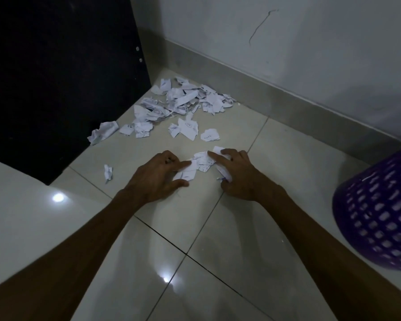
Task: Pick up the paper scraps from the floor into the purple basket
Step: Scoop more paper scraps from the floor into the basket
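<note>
Both hands on paper scraps

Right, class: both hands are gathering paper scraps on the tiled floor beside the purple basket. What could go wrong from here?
1. The scraps between the left hand and right hand are small and loose, so some may slip out on the way to the basket.
2. The stray scrap lying apart on the left could be overlooked.
3. The big pile in the corner needs several trips.
</note>
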